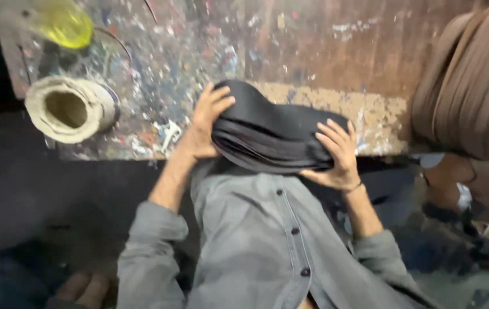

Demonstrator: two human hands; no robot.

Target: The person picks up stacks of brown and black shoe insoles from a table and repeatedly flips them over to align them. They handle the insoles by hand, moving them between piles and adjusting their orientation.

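one black stack (273, 134), two hands (207, 123), one roll (70, 109)

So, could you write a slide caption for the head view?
Both hands, left hand and right hand, grip a stack of black curved pieces over a paint-spattered workbench.

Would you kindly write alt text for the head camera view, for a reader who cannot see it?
Two bare hands, left hand and right hand, grip the ends of a stack of black curved pieces above a paint-spattered workbench. A tape roll lies at left, and brown bands at right.
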